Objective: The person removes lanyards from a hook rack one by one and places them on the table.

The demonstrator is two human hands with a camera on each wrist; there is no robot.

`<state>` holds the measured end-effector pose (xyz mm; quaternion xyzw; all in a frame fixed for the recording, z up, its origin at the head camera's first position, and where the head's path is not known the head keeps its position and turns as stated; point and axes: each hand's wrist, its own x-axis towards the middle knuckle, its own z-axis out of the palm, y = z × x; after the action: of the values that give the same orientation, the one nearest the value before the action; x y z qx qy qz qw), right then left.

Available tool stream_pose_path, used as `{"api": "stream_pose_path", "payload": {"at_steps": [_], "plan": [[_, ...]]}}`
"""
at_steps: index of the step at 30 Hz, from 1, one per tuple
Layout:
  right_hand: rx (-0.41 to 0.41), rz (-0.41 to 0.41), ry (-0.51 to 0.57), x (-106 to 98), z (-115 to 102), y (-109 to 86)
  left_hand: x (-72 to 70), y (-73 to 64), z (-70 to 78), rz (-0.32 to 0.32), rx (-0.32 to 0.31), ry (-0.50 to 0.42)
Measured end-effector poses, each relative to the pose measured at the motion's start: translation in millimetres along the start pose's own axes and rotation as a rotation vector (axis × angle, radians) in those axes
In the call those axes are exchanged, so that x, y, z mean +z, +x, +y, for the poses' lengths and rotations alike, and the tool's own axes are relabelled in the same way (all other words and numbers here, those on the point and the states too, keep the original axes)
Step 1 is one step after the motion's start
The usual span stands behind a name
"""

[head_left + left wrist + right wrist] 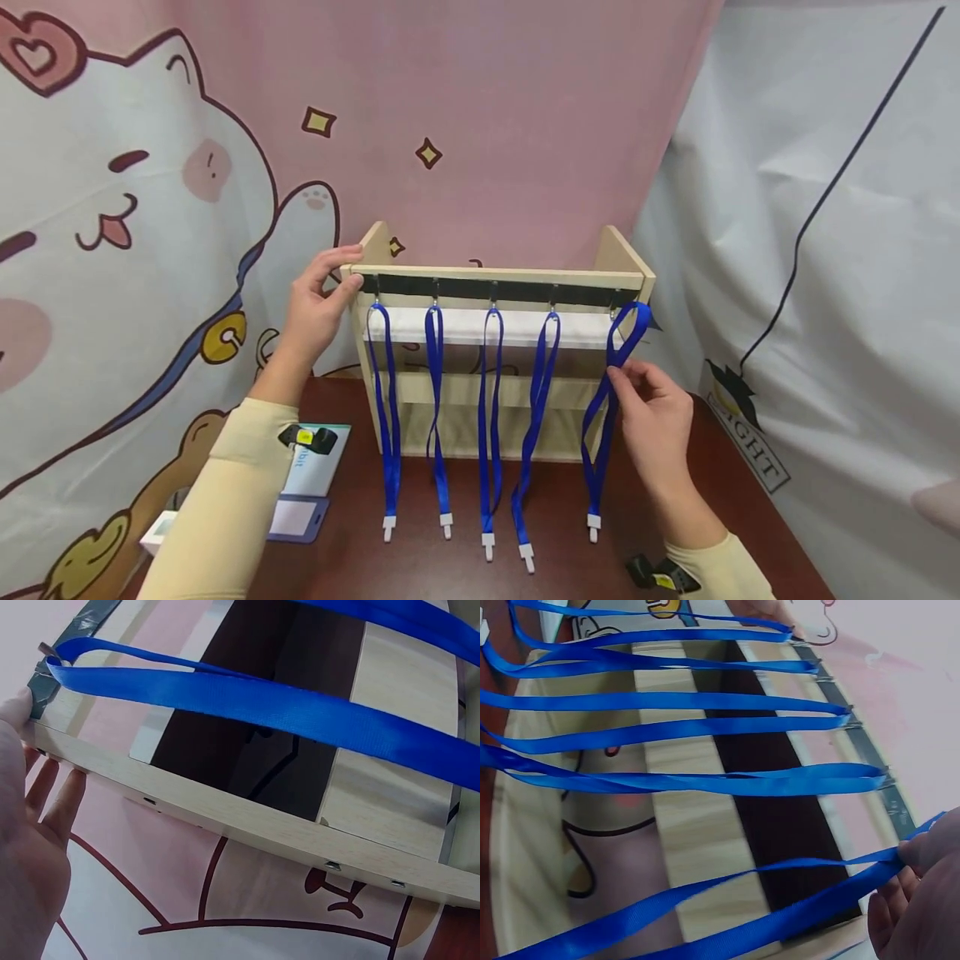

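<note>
A light wooden rack (pixel 491 392) stands upright, with a black strip (pixel 465 289) of small hooks along its top front. My left hand (pixel 318 304) grips its upper left corner, thumb in front and fingers around the side post (pixel 225 817). Between thumb and fingers, my right hand (pixel 656 417) pinches the rightmost blue lanyard (pixel 595 467) just below its top loop. That loop lies by the last hook; I cannot tell whether it is caught on it. Several other blue lanyards (pixel 491 417) hang from the hooks to its left, white clips (pixel 489 546) at their lower ends.
Left of the rack, partly behind my left forearm, a blue card holder (pixel 315 521) and a white printed card or booklet (pixel 322 462) lie on the dark red table (pixel 435 575). A white box (pixel 156 533) sits farther left. Printed curtains (pixel 510 108) stand close behind and on both sides.
</note>
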<state>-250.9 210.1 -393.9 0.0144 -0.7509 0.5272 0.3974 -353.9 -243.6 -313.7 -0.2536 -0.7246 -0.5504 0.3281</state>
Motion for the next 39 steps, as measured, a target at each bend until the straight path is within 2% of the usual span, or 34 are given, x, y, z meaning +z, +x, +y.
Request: {"api": "stream_pose_path", "payload": {"at_steps": [7, 20, 32, 39], "plan": [[-0.027, -0.029, 0.012, -18, -15, 9.7, -1.6, 0.1, -2.0, 0.011, 0.022, -0.049], [-0.075, -0.138, 0.013, -46, -30, 32.7, -17.7, -3.8, -5.2, 0.045, 0.015, 0.015], [-0.166, -0.191, -0.081, -80, -9, 72.8, -4.5, -3.4, -1.8, 0.028, 0.011, 0.005], [-0.13, -0.21, -0.12, -89, -1, 95.6, 1.1, -3.4, -2.6, 0.025, 0.026, -0.012]]}}
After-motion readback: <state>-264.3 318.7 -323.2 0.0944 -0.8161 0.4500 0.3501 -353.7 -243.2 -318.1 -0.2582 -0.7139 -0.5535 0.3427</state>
